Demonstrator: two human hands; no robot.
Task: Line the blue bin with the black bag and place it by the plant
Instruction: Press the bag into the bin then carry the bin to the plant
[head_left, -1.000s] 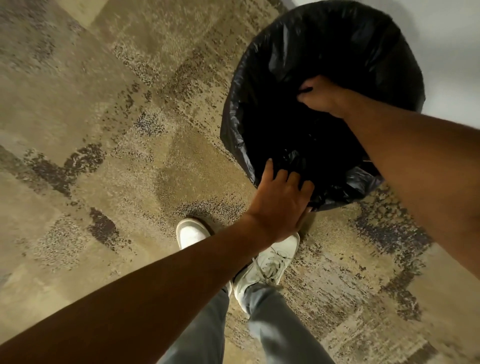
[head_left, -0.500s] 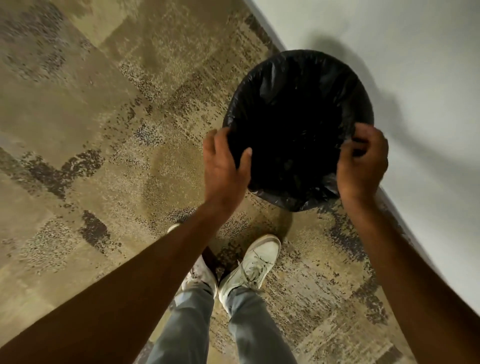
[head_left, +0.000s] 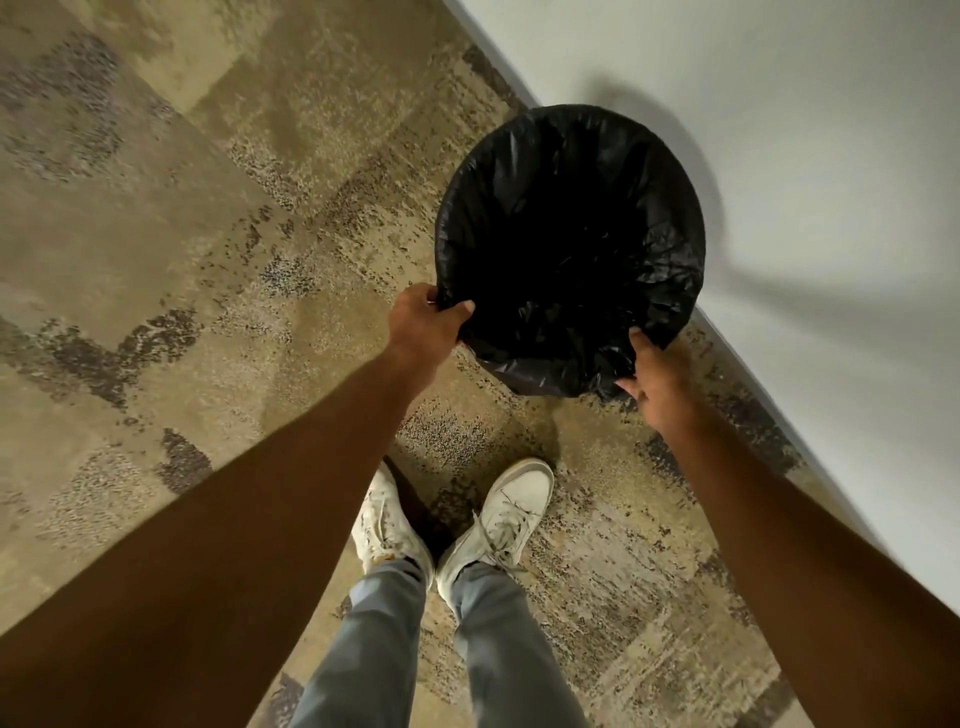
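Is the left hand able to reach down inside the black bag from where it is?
Probably yes. The left hand already grips the black bag at its near rim, thumb over the edge, and the bag's mouth gapes open with nothing across it. The right hand stays off at the other side.

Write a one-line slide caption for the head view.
Both hands, left and right, grip the near rim of a bin lined with a black bag, standing on patterned carpet beside a white wall.

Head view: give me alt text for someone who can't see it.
Seen from above, both hands grip the near rim of a round bin covered by a black bag: left hand, right hand. It stands on patterned carpet beside a white wall, white sneakers below.
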